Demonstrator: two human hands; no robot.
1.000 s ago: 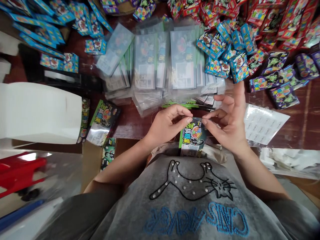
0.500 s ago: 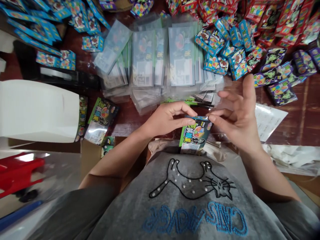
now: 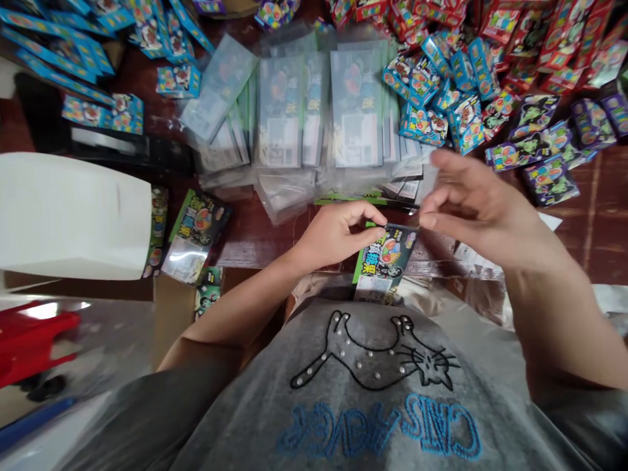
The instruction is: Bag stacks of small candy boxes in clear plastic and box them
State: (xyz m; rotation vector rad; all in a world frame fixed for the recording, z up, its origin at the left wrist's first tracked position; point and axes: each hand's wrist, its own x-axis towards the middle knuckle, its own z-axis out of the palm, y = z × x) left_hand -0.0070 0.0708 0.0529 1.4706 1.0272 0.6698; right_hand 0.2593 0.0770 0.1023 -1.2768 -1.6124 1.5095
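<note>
A black and green candy bag [image 3: 385, 258] with a colourful print hangs upright in front of my shirt, over the table's front edge. My left hand [image 3: 338, 232] is closed on its upper left corner, thumb in front and fingers behind the top edge. At the upper right corner is my right hand [image 3: 483, 212], slightly blurred, with thumb and a finger pinched together and another finger raised. Whether that pinch holds the bag's rim cannot be made out. Small blue candy boxes [image 3: 424, 124] lie beyond my right hand, beside purple boxes [image 3: 552, 176].
Stacks of clear-sleeved packets [image 3: 356, 111] lie across the middle of the dark red table [image 3: 265, 242]. Red boxes [image 3: 530, 39] are heaped at the far right, more blue boxes [image 3: 63, 55] at the far left. A white container [image 3: 73, 216] and another black-green bag [image 3: 196, 229] are at left.
My right hand has swung round and shifted slightly right, its forearm moving outward. The blue strip along the bag's top edge no longer shows. My left hand stays on the bag.
</note>
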